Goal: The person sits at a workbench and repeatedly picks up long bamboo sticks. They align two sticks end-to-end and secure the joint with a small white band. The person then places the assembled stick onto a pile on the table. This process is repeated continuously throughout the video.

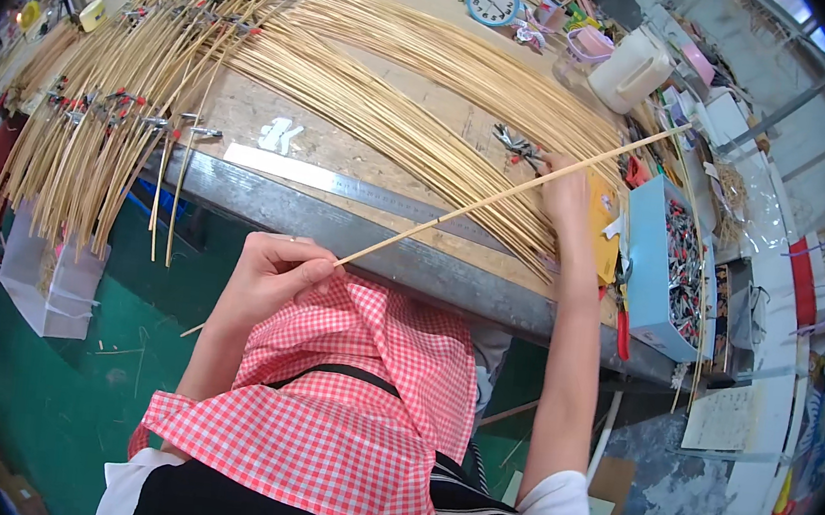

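A thin straw-coloured rod [479, 202] is held slantwise above the edge of the workbench [288, 202], pinched between the thumb and forefinger of the left hand [275, 271]. From that hand the rod is run up and away to the right, crossing over the right hand [565, 188]; whether it is touched there cannot be told. The right hand's fingers are bent toward a small heap of metal clips [513, 143], just ahead and to its left; whether a clip is pinched is too small to be made out.

The step in hand is judged to be the picking of a clip for the rod. A narrow grip on one clip seems called for, with the rod steadied by the left hand.

Between the hands and beyond them, loose rods [372, 113] are laid out, with a metal ruler [340, 186] nearer the left hand. Clipped rods [92, 148] are massed ahead and left of it. Right of the right hand, a blue box [644, 252] is filled with clips.
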